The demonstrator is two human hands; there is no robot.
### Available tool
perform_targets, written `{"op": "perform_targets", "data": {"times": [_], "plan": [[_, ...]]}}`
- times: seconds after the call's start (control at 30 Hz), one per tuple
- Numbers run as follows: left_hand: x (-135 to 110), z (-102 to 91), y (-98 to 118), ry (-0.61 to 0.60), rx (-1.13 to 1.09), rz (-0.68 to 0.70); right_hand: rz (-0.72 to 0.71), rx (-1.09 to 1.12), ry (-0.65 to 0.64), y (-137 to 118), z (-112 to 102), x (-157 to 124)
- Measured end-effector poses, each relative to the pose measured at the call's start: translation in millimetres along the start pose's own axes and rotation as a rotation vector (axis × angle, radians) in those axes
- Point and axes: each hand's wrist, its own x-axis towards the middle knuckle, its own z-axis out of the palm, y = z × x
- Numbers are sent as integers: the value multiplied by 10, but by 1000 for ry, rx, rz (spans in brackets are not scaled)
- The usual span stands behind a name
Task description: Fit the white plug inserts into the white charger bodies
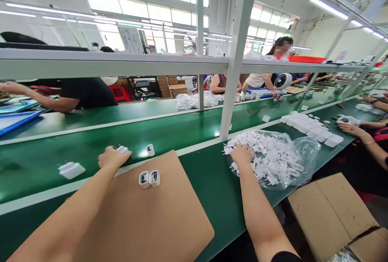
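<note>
At the near edge of the green conveyor, my left hand is closed round a white charger housing, partly hidden by the fingers. Two open white charger housings stand side by side on the brown board, with parts visible inside. Another housing sits on the belt just right of my left hand. Some white housings lie on the belt to its left. My right hand reaches into a heap of white plug parts on clear plastic, fingers bent; what they grip is hidden.
A white upright post and a shelf beam stand over the belt. Rows of white housings lie beyond the heap. An open cardboard box is below the bench at right. Other people work across the belt and at right.
</note>
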Motion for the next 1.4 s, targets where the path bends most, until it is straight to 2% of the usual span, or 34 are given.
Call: {"op": "perform_targets", "data": {"times": [0.07,0.13,0.17,0.23,0.33,0.4,0.5,0.6,0.73,0.83,0.9,0.97,1.07,1.17,1.23,1.33,1.4], "plan": [[-23,31,123,138,0,-15,-100,-2,-1,-68,-1,-89],[-17,101,261,144,-4,107,-231,2,-10,-153,21,-189],[0,147,329,69,2,200,-299,5,-23,-196,40,-238],[55,249,452,-178,41,329,-419,11,-53,-274,86,-330],[152,366,581,-477,107,352,-556,11,-74,-358,145,-450],[198,377,619,-552,134,362,-623,8,-65,-392,160,-517],[217,282,609,-563,137,314,-692,23,-20,-419,150,-584],[191,127,557,-604,92,258,-741,162,13,-432,128,-596],[166,-60,502,-544,44,219,-670,451,-130,-475,138,-569],[76,-269,509,-440,-11,182,-628,780,-321,-541,176,-592],[-146,-473,581,-336,-90,219,-571,1082,-506,-578,190,-642],[-540,-676,718,-257,-199,281,-536,1257,-655,-602,188,-702],[-1311,-811,958,-327,-338,408,-490,1315,-820,-629,186,-772],[-1956,-639,1102,-425,-368,535,-418,1300,-966,-667,233,-806],[-2193,-424,1126,-435,-379,547,-389,1294,-1037,-696,284,-825],[-2301,-138,1105,-387,-403,501,-376,1282,-1102,-729,332,-862],[-2292,-30,1080,-352,-444,460,-363,1247,-1130,-744,326,-891]]}}
